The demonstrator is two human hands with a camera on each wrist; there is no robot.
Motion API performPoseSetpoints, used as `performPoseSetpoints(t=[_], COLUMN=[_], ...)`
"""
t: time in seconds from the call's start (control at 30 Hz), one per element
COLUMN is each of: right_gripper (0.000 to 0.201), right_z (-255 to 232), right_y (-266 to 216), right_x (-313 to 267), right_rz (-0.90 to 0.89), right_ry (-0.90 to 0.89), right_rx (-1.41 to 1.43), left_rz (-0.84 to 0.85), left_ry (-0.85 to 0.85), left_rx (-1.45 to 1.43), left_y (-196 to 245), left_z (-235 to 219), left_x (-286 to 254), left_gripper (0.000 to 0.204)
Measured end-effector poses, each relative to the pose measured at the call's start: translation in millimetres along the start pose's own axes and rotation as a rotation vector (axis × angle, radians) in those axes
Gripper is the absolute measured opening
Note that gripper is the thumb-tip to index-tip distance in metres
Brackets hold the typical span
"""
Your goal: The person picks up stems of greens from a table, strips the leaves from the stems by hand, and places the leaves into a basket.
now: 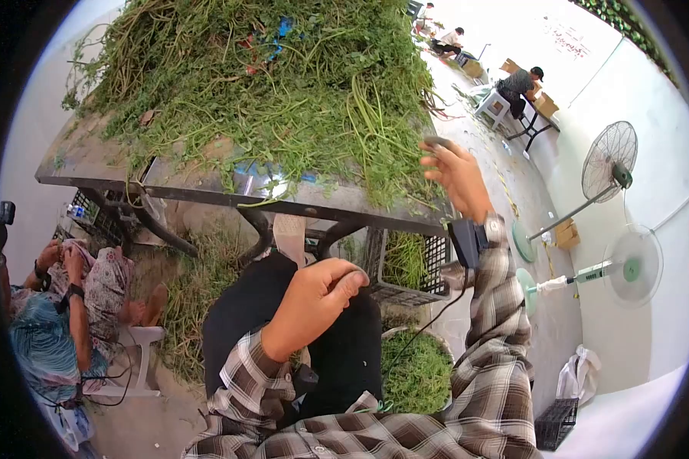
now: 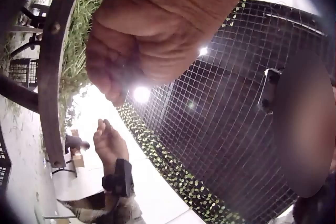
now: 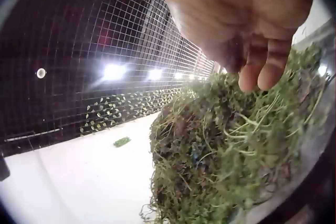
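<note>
Head view shows a big heap of green plants [image 1: 344,92] on the table [image 1: 92,159], the right hand [image 1: 459,177] by its edge with fingers loosely bent around nothing, and the left hand [image 1: 314,302] over the lap, curled up with nothing seen in it. Only the wrist views show the dark net roof [image 2: 231,92]. Only the head view shows a round tub [image 1: 439,337] full of green bits, near a black crate [image 1: 439,264] holding green stems.

Head view downward, wrist views upward, heap [image 1: 207,92] in all
</note>
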State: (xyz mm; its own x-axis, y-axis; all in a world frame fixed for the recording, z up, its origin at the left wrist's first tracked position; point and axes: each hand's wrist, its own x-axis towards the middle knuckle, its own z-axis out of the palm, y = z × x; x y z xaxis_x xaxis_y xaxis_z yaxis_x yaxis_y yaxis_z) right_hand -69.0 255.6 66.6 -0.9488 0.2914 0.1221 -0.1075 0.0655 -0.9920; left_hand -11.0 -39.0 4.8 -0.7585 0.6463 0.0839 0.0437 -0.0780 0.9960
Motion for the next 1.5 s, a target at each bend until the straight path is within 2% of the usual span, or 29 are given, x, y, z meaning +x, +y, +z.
performPoseSetpoints(t=[0.03,0.13,0.37,0.4,0.43,0.5,0.53,0.57,0.63,0.67,0.73,0.77,0.97,1.13,1.17,1.2,1.37,1.43,1.5], right_gripper=[0.031,0.039,0.054,0.059,0.059,0.060,0.044,0.044,0.019,0.019,0.009,0.009,0.018,0.020,0.020,0.020,0.020,0.019,0.017], right_z=[7.9,27.9,59.0,46.2,52.1,68.5,76.1,66.0,49.0,47.1,65.7,65.1,62.1,62.2,62.4,63.4,74.1,76.9,83.4], right_y=[-3.5,2.6,31.6,52.4,49.3,44.6,43.7,55.6,72.2,72.2,33.4,25.3,-16.7,-42.6,-45.2,-48.3,-57.2,-51.3,-47.2], right_x=[14.0,55.2,115.8,132.2,131.8,129.4,123.6,135.2,152.0,152.2,120.5,112.6,68.0,29.7,21.8,13.0,-43.1,-64.4,-86.4], right_rz=[0.016,0.084,0.251,0.238,0.237,0.288,0.242,0.241,-0.140,-0.139,0.198,0.198,-0.049,-0.157,-0.159,-0.190,-0.239,-0.272,-0.270], right_ry=[-0.103,-0.228,-0.291,-0.407,-0.411,-0.264,-0.149,-0.151,-0.325,-0.325,-0.008,-0.004,0.015,0.003,0.009,-0.005,-0.012,-0.009,-0.008], right_rx=[0.033,0.045,-0.034,0.162,0.160,0.036,-0.020,-0.021,-0.553,-0.554,-0.153,-0.157,-0.028,-0.003,-0.002,-0.024,-0.106,-0.257,-0.295], left_rz=[0.009,0.021,0.122,0.123,0.125,0.124,0.127,0.135,0.143,0.141,0.140,0.139,0.157,0.168,0.124,0.078,0.077,0.147,0.142], left_ry=[0.007,0.006,-0.005,-0.005,-0.001,0.001,0.003,0.003,0.002,0.004,0.002,0.009,0.024,0.052,0.082,0.112,0.190,0.329,0.337], left_rx=[0.000,0.054,0.114,0.122,0.122,0.136,0.137,0.141,0.144,0.145,0.140,0.143,0.162,0.189,0.126,0.062,-0.044,-0.109,-0.131], left_y=[1.2,8.6,-8.0,-7.7,-7.4,-6.6,-5.9,-5.3,-4.8,-4.3,-3.3,-3.4,-1.8,2.4,4.4,5.7,10.5,8.3,14.9], left_z=[-0.4,-3.6,-6.4,-6.6,-6.6,-6.6,-6.7,-6.6,-6.8,-6.8,-5.8,-5.4,-3.4,-4.2,-4.2,-4.4,-8.2,-9.5,-12.8], left_x=[0.0,-2.3,0.2,0.2,0.0,-0.4,-0.5,-0.7,-1.2,-1.5,-2.6,-2.7,-3.2,-4.1,-4.5,-4.8,-5.0,-4.4,-5.5], left_gripper=[0.017,0.018,0.020,0.020,0.020,0.020,0.020,0.020,0.019,0.019,0.019,0.019,0.019,0.017,0.017,0.018,0.019,0.019,0.021])
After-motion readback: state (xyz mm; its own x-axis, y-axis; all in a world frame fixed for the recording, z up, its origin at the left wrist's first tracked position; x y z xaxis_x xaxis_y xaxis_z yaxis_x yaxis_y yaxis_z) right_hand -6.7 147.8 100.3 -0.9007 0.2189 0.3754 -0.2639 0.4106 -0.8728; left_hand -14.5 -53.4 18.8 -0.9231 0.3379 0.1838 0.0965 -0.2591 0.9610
